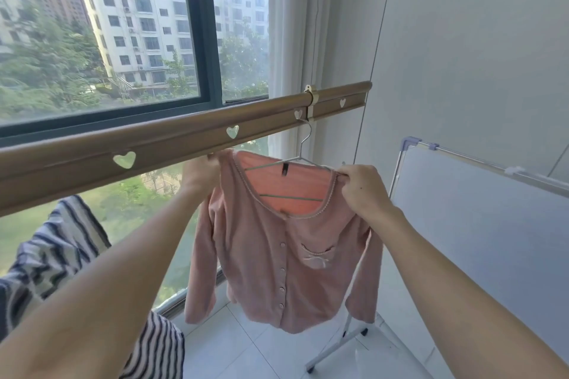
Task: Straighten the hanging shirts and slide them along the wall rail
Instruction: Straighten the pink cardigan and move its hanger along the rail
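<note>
Clearly both hands work the pink shirt (277, 243) at its shoulders: the right hand (363, 191) pinches the neckline edge to square it on the wire hanger (292, 160), while the left hand (200, 172) — half hidden — seems to grip the other shoulder. It hangs from the brown rail (184, 135), near its bracket — the striped shirt (58, 249) waits leftward.

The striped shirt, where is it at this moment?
In the head view the striped shirt hangs at the lower left, below the brown rail and left of the pink shirt, partly behind the left forearm.
</note>
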A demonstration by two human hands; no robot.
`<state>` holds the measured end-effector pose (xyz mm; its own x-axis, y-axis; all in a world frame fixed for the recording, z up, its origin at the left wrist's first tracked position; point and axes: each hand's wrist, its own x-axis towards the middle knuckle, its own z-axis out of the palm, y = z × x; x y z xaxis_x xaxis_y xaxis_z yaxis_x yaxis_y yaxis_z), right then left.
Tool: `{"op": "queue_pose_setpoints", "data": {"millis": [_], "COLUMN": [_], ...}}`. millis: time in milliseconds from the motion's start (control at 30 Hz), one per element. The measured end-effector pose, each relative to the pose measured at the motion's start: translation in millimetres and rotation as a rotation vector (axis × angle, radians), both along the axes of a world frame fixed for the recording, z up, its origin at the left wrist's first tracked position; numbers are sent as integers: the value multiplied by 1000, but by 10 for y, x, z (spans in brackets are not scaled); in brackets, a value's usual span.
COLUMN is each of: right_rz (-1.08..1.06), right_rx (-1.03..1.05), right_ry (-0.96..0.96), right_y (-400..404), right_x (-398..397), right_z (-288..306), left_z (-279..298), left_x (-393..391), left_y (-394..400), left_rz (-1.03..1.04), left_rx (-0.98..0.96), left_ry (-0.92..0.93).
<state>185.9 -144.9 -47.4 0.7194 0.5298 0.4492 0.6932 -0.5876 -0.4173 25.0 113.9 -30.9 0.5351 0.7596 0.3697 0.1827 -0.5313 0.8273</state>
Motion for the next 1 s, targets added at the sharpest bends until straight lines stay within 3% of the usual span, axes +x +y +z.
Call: {"op": "queue_pose_setpoints", "data": {"millis": [200,333,433,500,667,833,1000], "right_rz": [5,-63,-115,-131,-180,-206,-229], "right_rx": [12,10,-12,-17,-17,-9,-9], "right_ry": [32,11,-4,-15,-32,-62,-57], "right_y": [56,30,20,17,24,13,-55], "right_x": [-4,-38,-35,-42,-46,-68,-39], "right_z": [-39,-16,-14,-11,22,66,58], "left_z": [9,-111,-227,-335,-489,-543,-373], "left_x": [-189,-326,-453,-490,-488,-461,-476], "left_y": [68,175,301,354,374,450,549], "left_rz": [-285,-339,-392,-402,-259,-87,207], "left_rx": [150,129,139,180,249,281,233], "left_ry": [190,219,481,607,712,723,367]}}
